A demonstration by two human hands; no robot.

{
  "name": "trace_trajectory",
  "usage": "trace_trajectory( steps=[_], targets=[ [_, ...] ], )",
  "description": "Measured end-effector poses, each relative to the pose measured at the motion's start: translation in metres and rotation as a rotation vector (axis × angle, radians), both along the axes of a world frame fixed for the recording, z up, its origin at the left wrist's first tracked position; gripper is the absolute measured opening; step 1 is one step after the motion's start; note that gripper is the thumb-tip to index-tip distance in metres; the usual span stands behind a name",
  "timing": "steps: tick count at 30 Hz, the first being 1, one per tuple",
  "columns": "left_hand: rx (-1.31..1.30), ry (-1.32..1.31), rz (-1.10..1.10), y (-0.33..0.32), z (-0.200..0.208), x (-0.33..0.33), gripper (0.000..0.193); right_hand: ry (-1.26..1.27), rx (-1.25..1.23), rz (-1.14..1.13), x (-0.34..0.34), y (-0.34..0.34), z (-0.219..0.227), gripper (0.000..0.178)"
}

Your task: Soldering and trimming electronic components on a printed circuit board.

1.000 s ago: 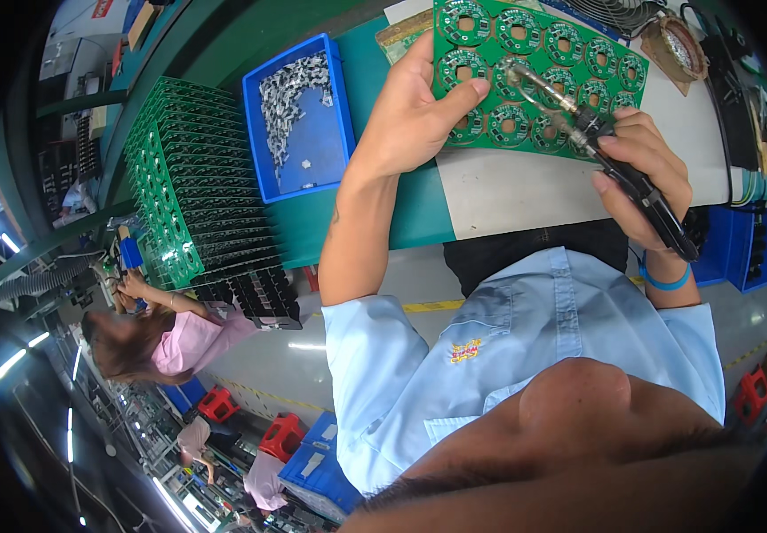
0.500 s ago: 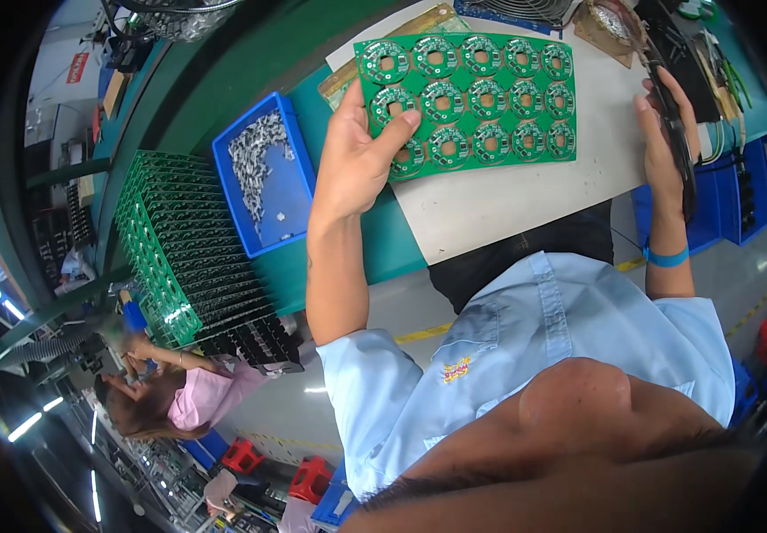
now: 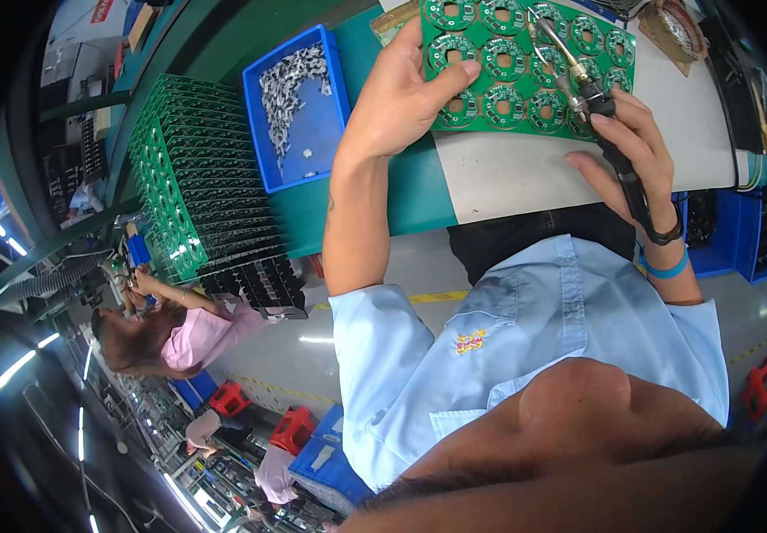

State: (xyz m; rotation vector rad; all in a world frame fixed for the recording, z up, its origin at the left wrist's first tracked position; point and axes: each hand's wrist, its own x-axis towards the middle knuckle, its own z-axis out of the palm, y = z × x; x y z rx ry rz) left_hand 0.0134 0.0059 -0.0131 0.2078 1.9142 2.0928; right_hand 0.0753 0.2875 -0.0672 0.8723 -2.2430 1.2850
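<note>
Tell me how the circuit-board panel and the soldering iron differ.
The circuit-board panel is flat, broad and green; the soldering iron is slender, black and metallic.
The left hand holds the circuit-board panel near its edge; the right hand holds the soldering iron.
Shared: both are hand-held.

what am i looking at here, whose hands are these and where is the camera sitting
There is no robot: these are one person's bare hands. The view comes from a wide fisheye camera worn on that person's head, looking down, so straight edges bend near the rim. The left hand holds a green circuit-board panel covered in round boards. The right hand grips a black-handled tool, its metal tip over the panel; whether it touches is unclear. On the green bench lie a pale sheet and a blue tray of small silvery parts. Farther left is a stack of green boards.
</note>
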Motion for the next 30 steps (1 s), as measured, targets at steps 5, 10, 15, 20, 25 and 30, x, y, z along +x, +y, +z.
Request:
trace_trajectory(
  steps=[5, 10, 15, 20, 25, 30],
  targets=[
    [0.045, -0.031, -0.020, -0.004, -0.001, 0.000, 0.045, 0.076, 0.088, -0.026, -0.002, -0.007, -0.009, 0.051],
    [0.084, -0.054, -0.051, -0.009, -0.002, -0.002, 0.047, 0.085, 0.099, -0.060, -0.002, -0.009, -0.012, 0.051],
    [0.085, -0.043, -0.069, -0.010, -0.003, -0.002, 0.048, 0.074, 0.105, -0.061, -0.002, -0.009, -0.010, 0.052],
    [0.081, -0.044, -0.067, -0.010, -0.004, -0.003, 0.049, 0.047, 0.059, -0.033, -0.002, -0.006, -0.011, 0.052],
    [0.076, -0.060, -0.062, -0.009, -0.001, -0.002, 0.048, 0.020, 0.008, 0.002, 0.001, -0.005, -0.006, 0.049],
    [0.073, -0.057, -0.059, -0.008, 0.001, -0.001, 0.048, -0.086, -0.148, 0.112, 0.008, -0.005, 0.013, 0.041]
  ],
)
